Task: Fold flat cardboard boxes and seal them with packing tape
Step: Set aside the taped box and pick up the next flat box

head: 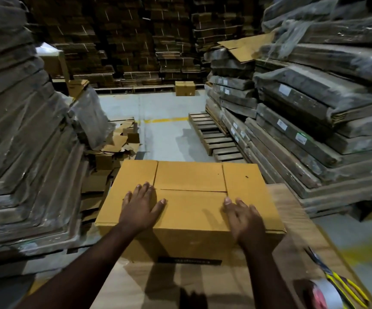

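Observation:
A folded brown cardboard box (189, 179) stands on a cardboard-covered work surface (292, 237), its top flaps closed and meeting at a bare seam across the middle. My left hand (141, 205) lies flat with spread fingers on the left part of the top, pressing the near flap. My right hand (245, 219) rests flat on the right part of the near flap, slightly blurred. A roll of packing tape (323, 295) lies at the lower right corner of the surface, beside yellow-handled scissors (339, 284).
Tall wrapped stacks of flat cardboard rise on the left (20, 130) and right (325, 108). A wooden pallet (216, 137) lies on the grey floor ahead. Loose cardboard scraps (118, 143) pile left of the box. A sealed box (185, 88) stands far back.

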{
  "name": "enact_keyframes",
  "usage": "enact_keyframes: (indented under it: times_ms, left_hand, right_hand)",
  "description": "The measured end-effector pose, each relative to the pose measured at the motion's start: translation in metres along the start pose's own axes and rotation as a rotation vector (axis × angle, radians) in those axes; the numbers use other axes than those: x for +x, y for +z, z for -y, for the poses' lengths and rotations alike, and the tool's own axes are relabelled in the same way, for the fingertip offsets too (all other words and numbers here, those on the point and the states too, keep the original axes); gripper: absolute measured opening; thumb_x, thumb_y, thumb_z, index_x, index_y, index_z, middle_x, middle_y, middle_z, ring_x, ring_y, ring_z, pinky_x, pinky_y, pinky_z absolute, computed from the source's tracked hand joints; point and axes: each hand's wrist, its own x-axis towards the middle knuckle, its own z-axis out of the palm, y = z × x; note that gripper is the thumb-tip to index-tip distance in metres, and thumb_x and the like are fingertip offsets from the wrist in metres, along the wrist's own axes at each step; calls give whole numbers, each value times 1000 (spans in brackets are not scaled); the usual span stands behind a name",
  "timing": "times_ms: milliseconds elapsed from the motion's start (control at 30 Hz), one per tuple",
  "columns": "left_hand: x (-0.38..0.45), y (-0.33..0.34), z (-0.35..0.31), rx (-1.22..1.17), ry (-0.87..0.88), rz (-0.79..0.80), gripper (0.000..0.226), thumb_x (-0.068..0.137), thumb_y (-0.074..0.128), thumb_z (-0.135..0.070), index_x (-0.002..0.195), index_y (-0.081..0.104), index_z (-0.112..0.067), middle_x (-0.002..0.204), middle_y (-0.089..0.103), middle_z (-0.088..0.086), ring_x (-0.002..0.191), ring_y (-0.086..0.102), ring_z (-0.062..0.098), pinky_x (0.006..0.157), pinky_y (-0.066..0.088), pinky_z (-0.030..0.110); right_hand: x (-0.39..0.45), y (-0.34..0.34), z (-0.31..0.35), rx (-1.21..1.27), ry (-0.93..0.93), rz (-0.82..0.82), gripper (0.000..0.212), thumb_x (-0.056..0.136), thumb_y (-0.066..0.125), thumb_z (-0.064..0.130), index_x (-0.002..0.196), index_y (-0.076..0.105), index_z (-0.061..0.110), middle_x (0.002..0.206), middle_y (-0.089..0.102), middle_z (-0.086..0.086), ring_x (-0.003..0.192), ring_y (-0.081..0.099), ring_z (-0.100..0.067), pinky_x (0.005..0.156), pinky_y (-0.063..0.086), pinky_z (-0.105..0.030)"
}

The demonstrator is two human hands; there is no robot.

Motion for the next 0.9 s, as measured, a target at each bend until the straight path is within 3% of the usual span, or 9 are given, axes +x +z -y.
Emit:
enact_keyframes:
  times_ms: [67, 133, 367, 467, 600, 700, 767, 833, 900]
  left_hand:
    - [3, -6, 1, -65, 21, -28, 72, 104, 27, -68, 160, 32, -23, 171, 22, -1, 158, 15, 21, 128, 11, 52]
    - [10, -14, 3, -104, 50, -23, 62, 107, 32, -59, 157, 37, -23, 169, 26, 1, 157, 18, 23, 128, 12, 54]
    - [83, -30, -2, -72, 69, 178, 82, 102, 45, -63, 166, 14, -22, 174, 5, 1, 160, 5, 26, 128, 4, 54]
    - [124, -25, 1, -78, -17, 106, 84, 100, 37, -71, 165, 19, -21, 173, 15, 3, 159, 14, 25, 127, 7, 53]
    - [172, -20, -2, 53, -33, 94, 89, 91, 28, -86, 151, 47, -23, 157, 48, 8, 143, 43, 31, 119, 25, 60]
    - [186, -23, -15, 179, -43, 123, 95, 78, 25, -98, 123, 65, -24, 114, 69, 4, 100, 62, 22, 86, 49, 43]
    - [188, -20, -19, 187, -50, 161, 101, 68, 20, -106, 104, 67, -24, 89, 68, 0, 78, 64, 15, 69, 54, 32]
    - [186, -16, -18, 156, -58, 135, 105, 63, 14, -110, 87, 66, -22, 77, 65, -1, 69, 63, 15, 66, 57, 32]
    - [185, -17, -13, 131, -104, 165, 112, 60, 14, -112, 93, 71, -21, 86, 71, 2, 79, 67, 19, 75, 59, 36]
  right_hand:
    - [-1, 24, -11, -89, -14, -107, 30, 106, 56, 35, 122, 77, 21, 128, 74, -8, 129, 64, -31, 117, 39, -51]
    - [-5, 39, -20, -138, 18, -221, 33, 96, 68, 17, 129, 72, 17, 126, 74, -9, 123, 66, -33, 115, 39, -57]
    - [-46, 50, -25, -242, 204, -302, 44, 90, 58, 51, 130, 73, 37, 168, 35, -12, 154, 27, -44, 123, 13, -60]
    - [-48, 59, -33, -183, 215, -337, 45, 89, 56, 54, 124, 78, 36, 166, 39, -11, 155, 25, -43, 122, 15, -62]
    - [-22, 59, -48, -42, 211, -381, 48, 85, 56, 51, 125, 77, 34, 170, 30, -12, 161, 12, -36, 126, 4, -42]
    - [16, 67, -68, 87, 290, -517, 65, 95, 54, 47, 152, 54, 16, 173, 14, -21, 162, -1, -32, 130, 10, -51]
    - [36, 72, -67, 263, 446, -545, 67, 106, 47, 48, 163, 25, 21, 173, 8, -14, 162, 4, -31, 126, 23, -61]
    - [54, 70, -56, 409, 540, -442, 68, 106, 41, 56, 161, 4, 39, 175, 6, -5, 162, 10, -28, 125, 29, -56]
    - [55, 70, -43, 474, 579, -341, 90, 94, 50, 67, 159, -12, 55, 176, -4, 3, 162, 6, -25, 125, 29, -52]
